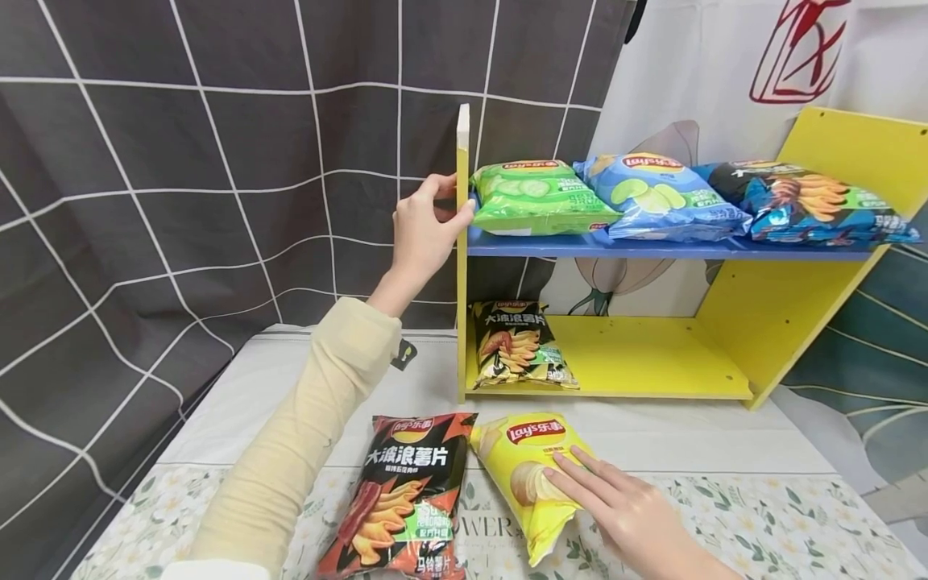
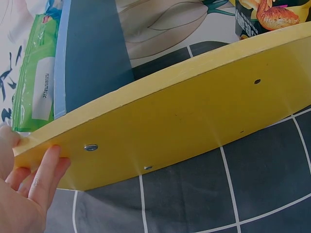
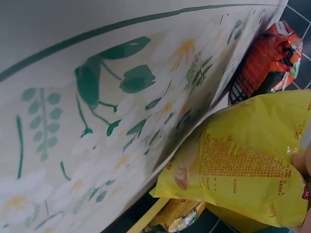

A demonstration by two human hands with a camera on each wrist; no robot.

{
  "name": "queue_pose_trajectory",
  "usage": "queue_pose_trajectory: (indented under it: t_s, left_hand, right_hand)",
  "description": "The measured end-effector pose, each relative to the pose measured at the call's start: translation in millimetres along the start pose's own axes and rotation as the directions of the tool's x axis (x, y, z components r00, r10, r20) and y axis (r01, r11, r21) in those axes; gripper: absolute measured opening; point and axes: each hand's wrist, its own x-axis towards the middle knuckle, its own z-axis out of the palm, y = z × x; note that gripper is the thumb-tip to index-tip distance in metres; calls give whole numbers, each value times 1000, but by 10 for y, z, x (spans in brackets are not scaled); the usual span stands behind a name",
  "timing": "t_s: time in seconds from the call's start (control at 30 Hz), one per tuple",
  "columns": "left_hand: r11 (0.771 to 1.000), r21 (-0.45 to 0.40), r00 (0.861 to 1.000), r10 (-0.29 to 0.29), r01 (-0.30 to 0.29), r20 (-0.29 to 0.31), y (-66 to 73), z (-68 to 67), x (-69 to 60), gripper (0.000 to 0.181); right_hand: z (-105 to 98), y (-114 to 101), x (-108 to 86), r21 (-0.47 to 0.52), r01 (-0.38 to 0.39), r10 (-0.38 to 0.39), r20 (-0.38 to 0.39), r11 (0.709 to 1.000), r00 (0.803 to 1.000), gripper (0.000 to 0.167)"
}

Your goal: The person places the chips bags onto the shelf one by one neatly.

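Note:
My left hand [image 1: 424, 229] holds the yellow side panel [image 1: 462, 306] of the shelf, thumb at its front edge and fingers against the outer face. The left wrist view shows those fingers [image 2: 46, 170] on the panel near a screw head. My right hand [image 1: 634, 507] grips a yellow Lay's chip bag [image 1: 524, 451], fingers stretched over its front. In the right wrist view, the thumb presses the printed back of this yellow bag [image 3: 233, 155], which is tilted up. A black and red chip bag [image 1: 409, 491] lies beside it on the table.
Green [image 1: 536, 197], blue [image 1: 656, 197] and dark blue [image 1: 805, 201] chip bags lie on the blue upper board [image 1: 652, 250]. On the yellow lower board [image 1: 638, 346], a black and gold chip bag [image 1: 518, 342] leans at the left. A flowered cloth [image 1: 725, 515] covers the table front.

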Motion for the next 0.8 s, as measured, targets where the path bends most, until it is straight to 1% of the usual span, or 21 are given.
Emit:
queue_pose_trajectory:
  t_s: [0.17, 0.2, 0.43, 0.5, 0.6, 0.7, 0.8]
  left_hand:
    - [1000, -4, 1000, 3, -3, 0, -3, 6, 0, 38]
    - [1000, -3, 1000, 5, -5, -2, -5, 5, 1, 38]
    - [1000, -6, 1000, 6, -6, -10, -10, -3, 2, 38]
    - [1000, -6, 1000, 1, -1, -8, -5, -6, -1, 38]
    - [1000, -6, 1000, 3, -3, -6, -5, -5, -1, 38]
    - [1000, -9, 1000, 3, -3, -4, -5, 0, -1, 38]
    - [1000, -8, 1000, -3, 3, -3, -10, 5, 1, 37]
  right_hand:
    - [-105, 9, -45, -40, 0, 0, 6, 999, 1000, 59]
    - [-119, 14, -47, -44, 4, -5, -11, 999, 1000, 58]
    - [-264, 47, -19, -82, -28, 23, -63, 996, 998, 54]
    - [-297, 77, 1, -81, -24, 16, -107, 996, 994, 50]
    - [-358, 135, 57, -89, -5, -12, -188, 996, 982, 46]
    - [-412, 213, 130, -109, 29, -61, -300, 994, 952, 45]
    - [-449, 299, 183, -144, 51, -102, -374, 988, 922, 43]
